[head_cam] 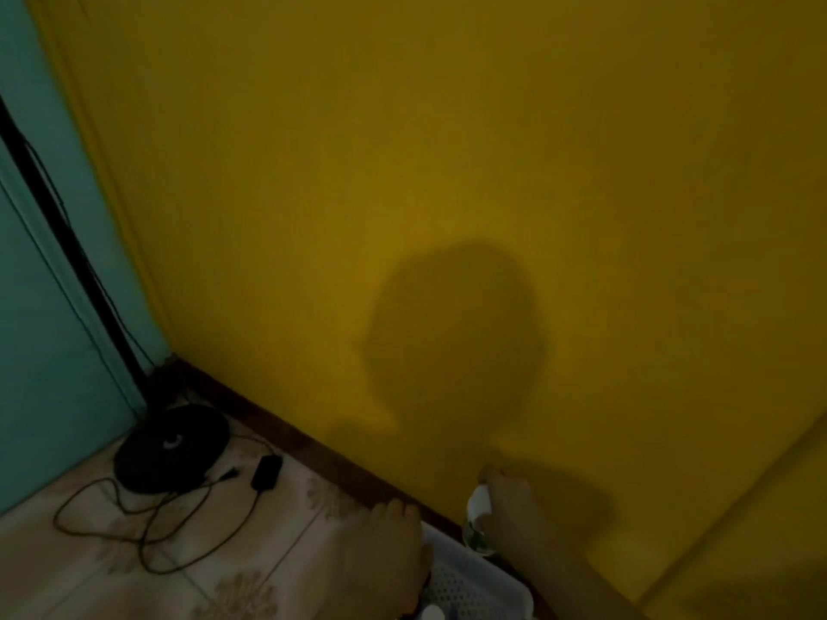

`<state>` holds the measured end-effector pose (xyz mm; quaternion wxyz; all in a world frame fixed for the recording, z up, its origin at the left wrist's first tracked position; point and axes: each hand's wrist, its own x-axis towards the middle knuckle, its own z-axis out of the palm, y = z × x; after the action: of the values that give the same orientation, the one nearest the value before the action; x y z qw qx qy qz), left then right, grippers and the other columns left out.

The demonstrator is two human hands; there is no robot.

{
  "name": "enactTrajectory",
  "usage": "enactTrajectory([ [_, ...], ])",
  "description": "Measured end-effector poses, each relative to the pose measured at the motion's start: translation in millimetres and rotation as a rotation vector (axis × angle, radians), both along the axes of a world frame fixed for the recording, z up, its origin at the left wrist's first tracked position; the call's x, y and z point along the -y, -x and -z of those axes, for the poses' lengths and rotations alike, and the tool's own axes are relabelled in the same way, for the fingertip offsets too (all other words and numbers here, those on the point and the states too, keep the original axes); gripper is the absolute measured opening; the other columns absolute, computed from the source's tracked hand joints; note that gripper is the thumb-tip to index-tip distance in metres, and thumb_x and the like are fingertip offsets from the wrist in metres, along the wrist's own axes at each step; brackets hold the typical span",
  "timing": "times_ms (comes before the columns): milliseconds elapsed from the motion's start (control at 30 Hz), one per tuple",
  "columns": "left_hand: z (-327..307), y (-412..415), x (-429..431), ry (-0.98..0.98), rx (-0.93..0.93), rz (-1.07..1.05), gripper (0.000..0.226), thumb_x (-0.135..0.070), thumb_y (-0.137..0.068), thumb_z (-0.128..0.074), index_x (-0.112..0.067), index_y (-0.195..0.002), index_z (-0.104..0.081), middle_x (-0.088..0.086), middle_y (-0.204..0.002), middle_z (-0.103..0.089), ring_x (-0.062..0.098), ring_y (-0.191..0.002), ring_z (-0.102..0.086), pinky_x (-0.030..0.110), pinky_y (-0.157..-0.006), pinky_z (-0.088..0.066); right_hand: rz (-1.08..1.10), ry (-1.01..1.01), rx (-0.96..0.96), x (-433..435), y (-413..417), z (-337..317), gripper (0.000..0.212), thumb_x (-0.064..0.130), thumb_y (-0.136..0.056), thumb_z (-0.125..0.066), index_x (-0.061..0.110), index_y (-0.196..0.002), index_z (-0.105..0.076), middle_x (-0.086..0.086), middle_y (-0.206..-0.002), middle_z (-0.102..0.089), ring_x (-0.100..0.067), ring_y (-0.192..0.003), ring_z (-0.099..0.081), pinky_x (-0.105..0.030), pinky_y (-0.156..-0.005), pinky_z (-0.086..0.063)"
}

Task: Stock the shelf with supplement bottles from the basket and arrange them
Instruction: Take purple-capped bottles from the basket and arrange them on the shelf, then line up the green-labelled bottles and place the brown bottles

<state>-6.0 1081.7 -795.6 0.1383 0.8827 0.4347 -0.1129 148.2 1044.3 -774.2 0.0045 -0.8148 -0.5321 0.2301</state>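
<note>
Right hand (514, 498) has its fingers curled round a small white plastic supplement bottle w/ green label (479, 507), held just above the white perforated plastic basket (474, 579), close to the yellow wall (447, 172). Left hand (394, 548) sits at the basket's left edge; gripping or just resting, can't tell (too dark). Shelf's not in view. Risk: grip looks high on the bottle, light's poor, so it could slip back into the basket or clip the wall.
</note>
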Motion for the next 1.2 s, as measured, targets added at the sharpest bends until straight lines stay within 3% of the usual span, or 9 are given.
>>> enactTrajectory([
  [133, 98.3, -3.1, -17.6, -0.058, -0.007, 0.039, 0.027, -0.033, -0.101, -0.034, -0.013, -0.113, -0.049, 0.01, -0.117, -0.05, 0.023, -0.095, -0.045, 0.032, -0.089, -0.037, -0.002, 0.045, 0.013, -16.2, 0.1, 110.3, 0.049, 0.017, -0.096, -0.052, 0.009, -0.141, -0.036, -0.013, -0.142, -0.041, -0.028, -0.128, -0.043, -0.036, -0.104, -0.04],
  [267, 159.3, -12.8, -36.0, -0.052, -0.014, 0.022, 0.028, -0.029, -0.102, -0.037, -0.013, -0.123, -0.045, 0.012, -0.125, -0.045, 0.026, -0.109, -0.044, 0.035, -0.096, -0.036, -0.012, 0.048, 0.042, -32.8, -1.2, 195.9, 0.017, 0.012, -0.1, -0.042, 0.008, -0.109, -0.055, -0.012, -0.111, -0.056, -0.021, -0.091, -0.056, -0.033, -0.091, -0.046],
  [433, 202.8, -15.1, -33.8, -0.044, -0.027, -0.007, 0.04, -0.033, -0.1, -0.04, -0.012, -0.134, -0.038, 0.013, -0.132, -0.042, 0.029, -0.118, -0.043, 0.039, -0.101, -0.038, -0.058, 0.061, 0.099, -39.9, -1.9, 272.3, 0.041, 0.014, -0.097, -0.05, 0.011, -0.136, -0.037, -0.013, -0.137, -0.045, -0.027, -0.122, -0.047, -0.035, -0.097, -0.043],
  [600, 216.1, -17.5, -24.3, -0.085, -0.056, -0.007, 0.039, -0.031, -0.102, -0.033, -0.009, -0.134, -0.039, 0.014, -0.134, -0.043, 0.028, -0.116, -0.046, 0.038, -0.096, -0.038, -0.015, 0.111, -0.01, -33.3, 1.1, 307.4, 0.03, 0.014, -0.096, -0.05, 0.005, -0.124, -0.055, -0.014, -0.126, -0.058, -0.026, -0.116, -0.056, -0.033, -0.097, -0.047],
  [733, 222.9, -13.7, -19.1, -0.163, -0.089, 0.073, 0.036, -0.026, -0.103, -0.031, -0.008, -0.132, -0.044, 0.015, -0.131, -0.046, 0.027, -0.114, -0.047, 0.035, -0.088, -0.04, -0.031, 0.11, -0.003, -29.2, 3.0, 318.7, 0.031, 0.015, -0.097, -0.048, 0.004, -0.125, -0.054, -0.015, -0.126, -0.059, -0.025, -0.115, -0.057, -0.031, -0.096, -0.047],
  [867, 220.3, -12.4, -21.1, -0.135, -0.082, 0.092, 0.038, -0.026, -0.102, -0.035, -0.011, -0.136, -0.042, 0.015, -0.131, -0.045, 0.028, -0.116, -0.046, 0.038, -0.093, -0.042, -0.11, 0.085, 0.081, -27.6, -6.8, 297.1, 0.042, 0.015, -0.097, -0.05, 0.006, -0.138, -0.041, -0.014, -0.134, -0.052, -0.026, -0.119, -0.054, -0.034, -0.097, -0.047],
  [967, 190.2, -8.8, -21.3, -0.065, -0.067, 0.009, 0.041, -0.034, -0.099, -0.042, -0.01, -0.132, -0.042, 0.015, -0.129, -0.044, 0.029, -0.115, -0.045, 0.04, -0.098, -0.041, -0.176, 0.028, 0.138, -25.5, -8.2, 243.1, 0.022, 0.013, -0.099, -0.046, 0.012, -0.121, -0.048, -0.012, -0.113, -0.057, -0.022, -0.091, -0.057, -0.034, -0.084, -0.048],
  [1033, 147.0, -7.8, -17.9, -0.06, -0.06, -0.009, 0.038, -0.037, -0.099, -0.041, -0.01, -0.125, -0.044, 0.014, -0.125, -0.045, 0.03, -0.114, -0.045, 0.041, -0.098, -0.041, -0.177, 0.003, 0.155, -22.7, -7.4, 184.1, 0.022, 0.014, -0.099, -0.047, 0.01, -0.12, -0.048, -0.012, -0.109, -0.056, -0.021, -0.081, -0.054, -0.036, -0.08, -0.051],
  [1200, -38.5, -2.8, -16.7, -0.153, 0.025, -0.032, 0.034, -0.037, -0.099, -0.04, -0.009, -0.117, -0.048, 0.013, -0.12, -0.051, 0.029, -0.109, -0.049, 0.037, -0.082, -0.042, -0.196, -0.116, 0.184, -28.8, 11.9, -25.8, 0.037, 0.008, -0.098, -0.045, 0.008, -0.135, -0.041, -0.015, -0.129, -0.051, -0.029, -0.104, -0.056, -0.035, -0.076, -0.049],
])
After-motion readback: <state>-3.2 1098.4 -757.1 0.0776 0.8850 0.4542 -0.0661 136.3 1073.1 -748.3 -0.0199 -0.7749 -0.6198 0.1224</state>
